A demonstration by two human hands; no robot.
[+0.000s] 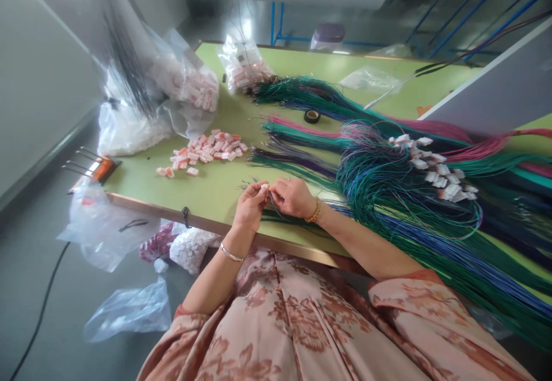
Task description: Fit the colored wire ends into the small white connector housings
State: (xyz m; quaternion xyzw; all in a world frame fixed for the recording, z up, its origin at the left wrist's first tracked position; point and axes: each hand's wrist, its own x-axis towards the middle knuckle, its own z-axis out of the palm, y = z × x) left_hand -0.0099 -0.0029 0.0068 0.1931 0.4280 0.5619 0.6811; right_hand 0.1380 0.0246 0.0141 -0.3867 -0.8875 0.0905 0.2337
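The left hand slanted up and inward over the near edge of the worktop, its grip closed in a pinch on a small white connector at the fingertips. The right hand met it from the other side, knuckles upward, fingers curled, its grip narrowed on a thin wire just beside the connector.

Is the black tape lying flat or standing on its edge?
Lying flat: the tape rests on the green table with its round hole facing up.
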